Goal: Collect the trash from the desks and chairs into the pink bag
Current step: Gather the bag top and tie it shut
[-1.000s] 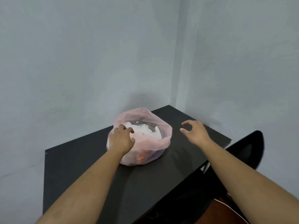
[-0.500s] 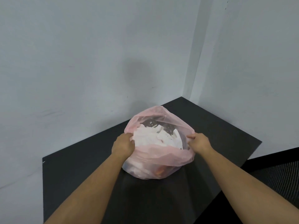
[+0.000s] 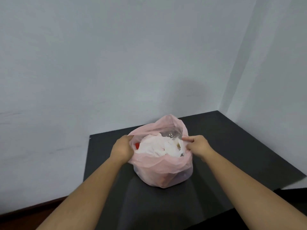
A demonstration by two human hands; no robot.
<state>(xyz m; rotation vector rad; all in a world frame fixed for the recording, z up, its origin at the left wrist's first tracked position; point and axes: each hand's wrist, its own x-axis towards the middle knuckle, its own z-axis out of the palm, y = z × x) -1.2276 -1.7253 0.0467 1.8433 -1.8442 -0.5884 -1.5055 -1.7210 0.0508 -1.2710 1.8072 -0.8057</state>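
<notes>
Sitting just below the frame's centre on the black desk (image 3: 232, 146), the pink bag (image 3: 162, 170) stands upright, its mouth facing up and stuffed with white paper (image 3: 159, 146). We hold its rim from opposite sides. Our left hand (image 3: 122, 150) curls over the left edge, and our right hand (image 3: 197, 146) pinches the right edge, forefinger pointing inward. The opening lies between both hands, equally near, so we judge that closing it means drawing them together.

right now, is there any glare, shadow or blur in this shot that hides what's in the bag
Head view: soft, even light; a faint shadow falls on the wall behind the pink bag; small glints on clear plastic inside it; the white paper reads clearly; wide-angle tilts the wall corner.
</notes>
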